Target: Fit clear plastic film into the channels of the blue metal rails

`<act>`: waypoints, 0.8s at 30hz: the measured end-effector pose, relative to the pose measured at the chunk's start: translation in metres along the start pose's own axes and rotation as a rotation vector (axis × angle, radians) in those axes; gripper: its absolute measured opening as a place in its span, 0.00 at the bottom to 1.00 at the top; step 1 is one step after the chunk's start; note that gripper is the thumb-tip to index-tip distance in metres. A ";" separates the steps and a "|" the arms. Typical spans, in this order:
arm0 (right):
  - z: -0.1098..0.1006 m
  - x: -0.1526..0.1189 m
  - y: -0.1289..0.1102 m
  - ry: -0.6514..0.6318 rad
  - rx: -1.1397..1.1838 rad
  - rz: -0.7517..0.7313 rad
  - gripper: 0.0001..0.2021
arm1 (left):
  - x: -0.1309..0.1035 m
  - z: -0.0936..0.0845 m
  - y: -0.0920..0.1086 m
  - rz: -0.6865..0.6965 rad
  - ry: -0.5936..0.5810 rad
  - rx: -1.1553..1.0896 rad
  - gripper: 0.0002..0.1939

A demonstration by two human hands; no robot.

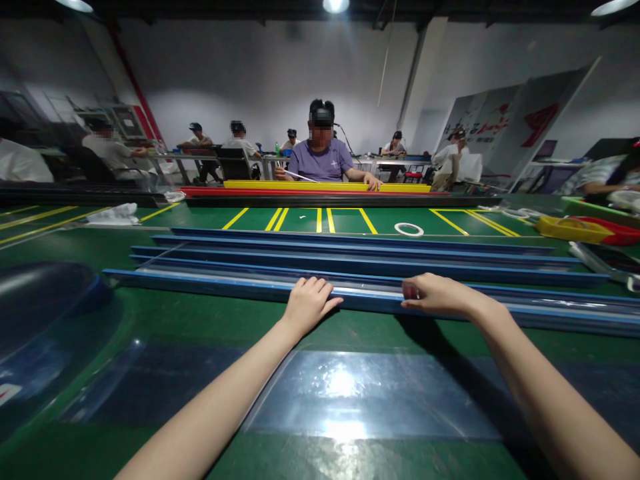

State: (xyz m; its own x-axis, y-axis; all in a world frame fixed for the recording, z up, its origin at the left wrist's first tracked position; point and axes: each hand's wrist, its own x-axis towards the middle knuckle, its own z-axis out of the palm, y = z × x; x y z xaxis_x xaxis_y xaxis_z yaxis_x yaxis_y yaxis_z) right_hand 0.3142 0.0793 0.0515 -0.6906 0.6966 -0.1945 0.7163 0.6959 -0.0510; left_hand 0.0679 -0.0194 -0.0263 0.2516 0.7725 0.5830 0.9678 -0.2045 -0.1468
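The nearest long blue channel (pixel 240 287) lies across the green table, with a pale strip (pixel 370 289) along its inside. My left hand (pixel 309 305) grips this channel near its middle, fingers bent over the top and thumb at the front side. To the right, my right hand (pixel 433 293) is curled above the same channel, its fingers closed around a small dark reddish thing that is mostly hidden. More blue channels (pixel 350 257) lie parallel just behind. A clear plastic sheet (pixel 400 393) lies flat beneath my forearms, shining under the lights.
A large dark blue, glossy object (pixel 45 333) stands at the left. Farther back are a white ring (pixel 409 229), black, red and yellow (pixel 325 186) channels, and a person (pixel 320 157) across the table. Yellow and red items (pixel 575 229) and a phone-like device (pixel 607 262) lie at right.
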 end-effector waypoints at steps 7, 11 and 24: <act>0.001 0.009 -0.024 0.105 0.152 -0.158 0.11 | 0.000 0.001 0.000 0.000 0.004 0.018 0.18; 0.006 0.013 -0.028 0.125 0.139 -0.144 0.10 | -0.001 0.000 -0.001 0.003 0.005 0.005 0.18; 0.010 0.015 -0.029 0.168 0.042 -0.125 0.07 | 0.000 0.001 -0.001 -0.006 0.017 0.006 0.19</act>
State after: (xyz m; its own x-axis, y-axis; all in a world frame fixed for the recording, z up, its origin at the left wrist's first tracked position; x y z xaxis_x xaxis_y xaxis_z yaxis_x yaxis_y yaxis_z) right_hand 0.2839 0.0673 0.0404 -0.7786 0.6273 -0.0179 0.6253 0.7732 -0.1056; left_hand 0.0671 -0.0189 -0.0270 0.2460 0.7631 0.5977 0.9693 -0.1966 -0.1480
